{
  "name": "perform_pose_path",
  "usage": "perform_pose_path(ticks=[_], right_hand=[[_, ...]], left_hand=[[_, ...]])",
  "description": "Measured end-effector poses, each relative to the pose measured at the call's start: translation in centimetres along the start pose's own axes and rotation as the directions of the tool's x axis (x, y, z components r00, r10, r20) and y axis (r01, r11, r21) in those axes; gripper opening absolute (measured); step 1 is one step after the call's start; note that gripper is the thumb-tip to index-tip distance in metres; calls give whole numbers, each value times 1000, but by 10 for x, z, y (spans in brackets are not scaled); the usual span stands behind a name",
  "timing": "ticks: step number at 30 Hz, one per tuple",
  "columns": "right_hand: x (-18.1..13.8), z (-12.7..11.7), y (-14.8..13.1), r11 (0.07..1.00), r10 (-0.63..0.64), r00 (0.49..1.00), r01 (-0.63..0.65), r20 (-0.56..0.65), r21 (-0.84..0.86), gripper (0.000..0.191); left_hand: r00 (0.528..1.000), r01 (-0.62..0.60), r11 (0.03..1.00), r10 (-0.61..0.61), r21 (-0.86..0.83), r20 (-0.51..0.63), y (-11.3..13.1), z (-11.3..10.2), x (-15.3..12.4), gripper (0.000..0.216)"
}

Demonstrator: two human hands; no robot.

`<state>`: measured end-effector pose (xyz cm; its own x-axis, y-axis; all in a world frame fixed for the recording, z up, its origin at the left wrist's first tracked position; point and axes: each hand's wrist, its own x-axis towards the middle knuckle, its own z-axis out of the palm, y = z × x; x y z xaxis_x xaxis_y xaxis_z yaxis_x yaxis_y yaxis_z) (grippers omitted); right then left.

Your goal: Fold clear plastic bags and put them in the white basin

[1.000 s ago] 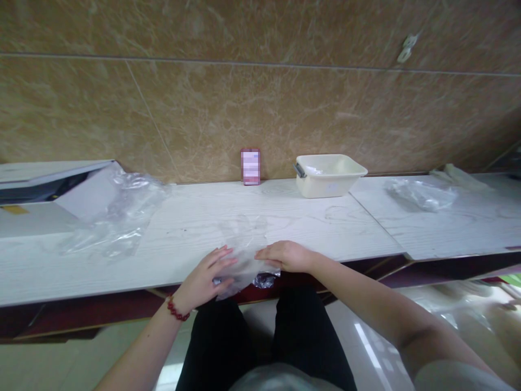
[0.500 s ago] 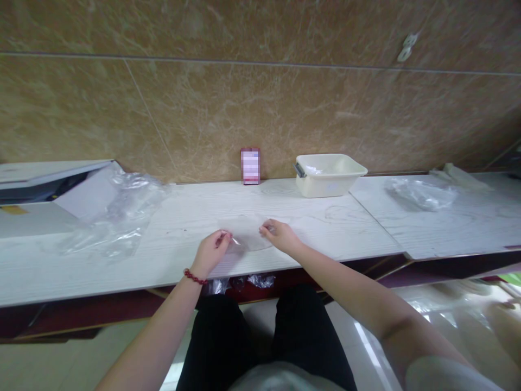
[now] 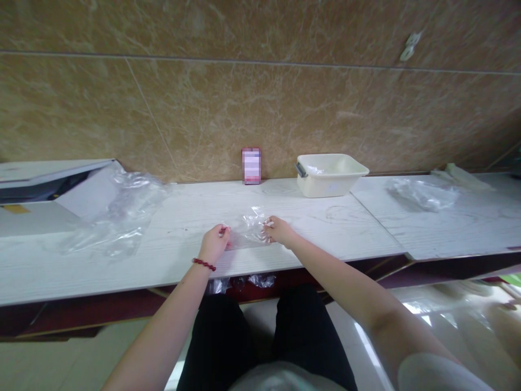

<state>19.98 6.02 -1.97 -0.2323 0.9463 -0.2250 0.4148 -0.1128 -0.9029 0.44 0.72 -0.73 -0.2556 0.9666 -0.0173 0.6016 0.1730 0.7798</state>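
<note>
A clear plastic bag [image 3: 250, 228] is stretched between my two hands on the white wood-grain table [image 3: 187, 217]. My left hand [image 3: 215, 243], with a red bead bracelet at the wrist, pinches the bag's left edge. My right hand [image 3: 278, 230] pinches its right edge. The bag's upper part is crumpled and lifted a little off the table. More clear plastic [image 3: 240, 282] hangs below the table's front edge above my lap.
A heap of clear plastic bags [image 3: 118, 214] lies at the left beside a white box [image 3: 44, 179]. A cream plastic tub [image 3: 329, 174] and a small pink-purple box [image 3: 251, 165] stand against the marble wall. Another plastic bag [image 3: 421, 193] lies at the right.
Both hands have moved forward from the table's front edge onto the tabletop. They went from lying flat on the plastic to pinching the bag's edges, and the bag has bunched up.
</note>
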Motion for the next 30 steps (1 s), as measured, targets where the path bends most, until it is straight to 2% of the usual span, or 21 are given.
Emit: perform_pose_path(ticks=[5,8,10,13,18,24,27,30], right_hand=[[-4,-5,-5,956,-78,991,45,-105,-290,13],[-5,-6,-8,873,-200,967,102,-160,-476,9],[-5,-5,-9,828,-266,943,117,-201,-549,8],[-3,-5,-10,819,-269,933,92,-238,-566,11],[2,-4,-14,860,-192,952,47,-237,-508,11],[4,1,-17,897,-168,956,47,-239,-440,9],[6,3,-16,912,-184,952,74,-243,-403,16],[8,4,-14,923,-205,948,104,-244,-370,25]], left_hand=[[1000,18,993,-19,119,3,-1,4,4,22],[994,-78,959,97,274,-56,2,5,7,21],[974,-131,920,189,370,-126,3,5,9,20],[960,-111,904,205,412,-190,5,6,12,21],[984,12,965,36,262,-176,7,7,15,22],[984,24,994,-5,106,-180,4,10,19,16],[976,36,999,-36,-7,-213,-3,14,23,16],[969,23,994,-47,-103,-241,-11,17,27,25]])
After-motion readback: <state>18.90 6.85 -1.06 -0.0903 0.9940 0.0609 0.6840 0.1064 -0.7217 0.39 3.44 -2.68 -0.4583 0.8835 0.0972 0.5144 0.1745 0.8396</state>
